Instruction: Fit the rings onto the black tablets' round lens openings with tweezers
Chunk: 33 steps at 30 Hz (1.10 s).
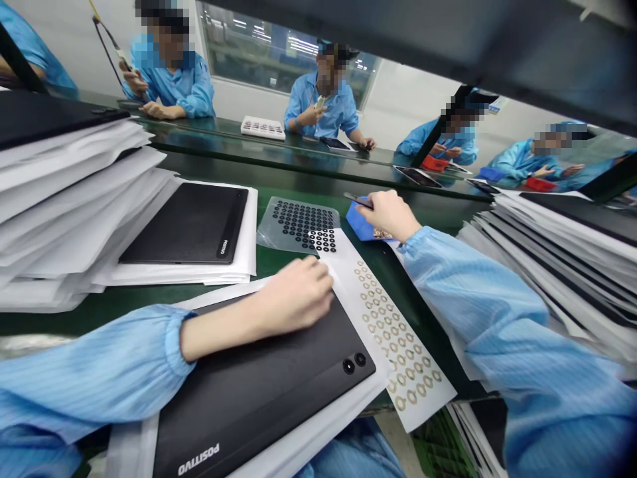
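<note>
Left hand (293, 299) flat on tablet (259, 385), long axis diagonal; right fingers (381, 206) pinch dark strip (357, 200).

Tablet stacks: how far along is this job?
Done: sleeved tablets stand stacked on both sides, though which stack is finished can't be told. In hand: the left hand rests by a gold-ring sheet beside a tablet; the right hand holds a dark strip. Left: another tablet lies sleeved, and a black-ring sheet stays well filled.

Left hand (293, 299) is lying palm-down near the middle, fingers (318, 282) curled over, bare forearm (223, 332) sticking out of a blue cuff (179, 345); right hand (391, 216) sits farther off, wrist cocked, fingers (381, 202) pinched together.
</note>
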Each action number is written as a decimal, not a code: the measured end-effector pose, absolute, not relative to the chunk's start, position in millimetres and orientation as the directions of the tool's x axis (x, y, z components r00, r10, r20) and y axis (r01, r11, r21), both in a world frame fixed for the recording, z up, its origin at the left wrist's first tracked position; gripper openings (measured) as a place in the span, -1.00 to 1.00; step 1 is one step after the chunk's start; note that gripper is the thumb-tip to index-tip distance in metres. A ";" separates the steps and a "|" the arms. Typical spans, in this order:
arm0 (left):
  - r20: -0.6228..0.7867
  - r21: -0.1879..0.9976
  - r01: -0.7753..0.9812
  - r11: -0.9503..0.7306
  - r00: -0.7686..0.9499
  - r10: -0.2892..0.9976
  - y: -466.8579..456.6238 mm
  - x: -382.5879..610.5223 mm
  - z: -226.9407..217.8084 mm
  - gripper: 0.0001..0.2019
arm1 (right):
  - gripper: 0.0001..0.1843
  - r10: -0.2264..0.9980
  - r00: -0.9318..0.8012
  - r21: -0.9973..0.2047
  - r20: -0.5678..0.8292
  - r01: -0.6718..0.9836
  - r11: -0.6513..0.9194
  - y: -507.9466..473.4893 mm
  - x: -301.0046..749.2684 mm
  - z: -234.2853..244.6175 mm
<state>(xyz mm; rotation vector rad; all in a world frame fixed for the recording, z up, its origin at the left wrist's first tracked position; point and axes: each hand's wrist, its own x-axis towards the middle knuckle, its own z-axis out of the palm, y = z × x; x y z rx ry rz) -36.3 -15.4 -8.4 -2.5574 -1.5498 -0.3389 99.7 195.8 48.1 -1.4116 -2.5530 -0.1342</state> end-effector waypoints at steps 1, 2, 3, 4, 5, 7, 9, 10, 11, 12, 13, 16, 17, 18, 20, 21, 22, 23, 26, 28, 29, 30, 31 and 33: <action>0.253 -0.021 0.934 -0.356 0.349 0.902 -10.4 -44.5 -6.5 -0.76 | -0.67 0.797 -0.558 -0.049 0.232 0.812 0.582 187.3 86.8 49.0; 0.252 -0.045 0.966 -0.254 0.257 0.933 -6.5 -52.3 -5.8 -0.76 | -0.69 0.761 -0.613 -0.078 0.213 0.766 0.639 178.6 71.6 47.6; 0.253 -0.068 0.983 -0.168 0.180 0.951 -4.1 -59.1 -6.4 -0.76 | -0.72 0.719 -0.670 -0.113 0.186 0.712 0.693 169.8 54.8 44.2; 0.253 -0.090 0.991 -0.104 0.123 0.959 -3.0 -64.5 -8.0 -0.76 | -0.74 0.677 -0.719 -0.154 0.157 0.659 0.736 161.5 37.3 38.9; 0.251 -0.112 0.992 -0.049 0.076 0.965 -3.0 -68.4 -10.4 -0.76 | -0.76 0.640 -0.756 -0.197 0.136 0.612 0.766 154.1 19.9 32.4; 0.245 -0.150 0.989 0.020 0.017 0.969 -4.6 -72.3 -16.2 -0.75 | -0.78 0.589 -0.800 -0.282 0.113 0.542 0.791 143.5 -11.0 18.0; 0.244 -0.176 0.983 0.057 -0.013 0.970 -5.2 -73.9 -21.9 -0.70 | -0.74 0.567 -0.819 -0.346 0.095 0.507 0.790 139.2 -33.1 5.0; 0.244 -0.185 0.980 0.073 -0.026 0.969 -4.5 -75.1 -24.3 -0.65 | -0.71 0.561 -0.824 -0.366 0.080 0.499 0.785 139.1 -40.3 -0.3; 0.245 -0.192 0.977 0.089 -0.040 0.969 -3.2 -77.0 -26.3 -0.60 | -0.68 0.554 -0.830 -0.381 0.059 0.494 0.782 139.9 -45.3 -4.7; 0.245 -0.195 0.975 0.103 -0.053 0.968 -1.3 -79.8 -27.9 -0.54 | -0.66 0.545 -0.838 -0.390 0.036 0.491 0.779 141.2 -48.4 -8.4; 0.245 -0.196 0.974 0.114 -0.064 0.967 0.9 -83.3 -29.1 -0.50 | -0.66 0.535 -0.845 -0.395 0.011 0.488 0.779 142.9 -50.2 -11.5; 0.238 -0.190 0.974 0.127 -0.080 0.968 7.1 -95.3 -30.1 -0.47 | -0.70 0.508 -0.860 -0.400 -0.045 0.482 0.780 147.2 -51.3 -17.3; 0.231 -0.190 0.974 0.122 -0.077 0.970 8.6 -98.6 -29.6 -0.49 | -0.71 0.505 -0.862 -0.400 -0.054 0.482 0.780 148.2 -51.3 -18.1; 0.222 -0.191 0.975 0.115 -0.071 0.973 9.8 -101.0 -28.8 -0.51 | -0.71 0.505 -0.861 -0.398 -0.061 0.485 0.779 149.0 -51.2 -18.5; 0.203 -0.196 0.976 0.098 -0.057 0.978 11.2 -103.2 -26.4 -0.54 | -0.69 0.514 -0.855 -0.391 -0.062 0.495 0.776 150.4 -50.7 -17.9; 0.195 -0.200 0.975 0.092 -0.053 0.979 11.6 -103.0 -25.1 -0.56 | -0.68 0.521 -0.852 -0.387 -0.058 0.500 0.775 151.0 -50.2 -17.2; 0.189 -0.203 0.975 0.089 -0.050 0.981 11.8 -102.2 -24.0 -0.56 | -0.67 0.527 -0.848 -0.381 -0.053 0.505 0.774 151.4 -49.5 -16.4; 0.185 -0.206 0.974 0.091 -0.052 0.981 12.0 -101.0 -23.3 -0.57 | -0.67 0.532 -0.846 -0.376 -0.047 0.508 0.775 151.7 -48.5 -15.8; 0.174 -0.208 0.973 0.097 -0.061 0.983 12.0 -96.0 -23.4 -0.57 | -0.66 0.530 -0.846 -0.360 -0.046 0.509 0.782 151.1 -44.8 -15.8; 0.168 -0.211 0.972 0.099 -0.063 0.984 11.6 -92.5 -25.2 -0.57 | -0.66 0.520 -0.852 -0.352 -0.058 0.505 0.788 149.9 -42.8 -16.9; 0.165 -0.215 0.972 0.097 -0.062 0.984 11.2 -90.8 -26.3 -0.57 | -0.66 0.514 -0.855 -0.348 -0.064 0.502 0.792 149.2 -42.2 -17.6; 0.161 -0.219 0.971 0.096 -0.061 0.985 10.8 -89.3 -27.5 -0.56 | -0.66 0.508 -0.859 -0.345 -0.068 0.498 0.796 148.4 -41.9 -18.2; 0.157 -0.224 0.970 0.096 -0.061 0.986 10.4 -87.9 -28.6 -0.56 | -0.66 0.502 -0.862 -0.342 -0.069 0.494 0.800 147.7 -41.8 -18.7; 0.148 -0.230 0.968 0.100 -0.066 0.987 9.7 -85.7 -30.6 -0.55 | -0.66 0.494 -0.867 -0.333 -0.065 0.486 0.808 146.4 -41.9 -19.2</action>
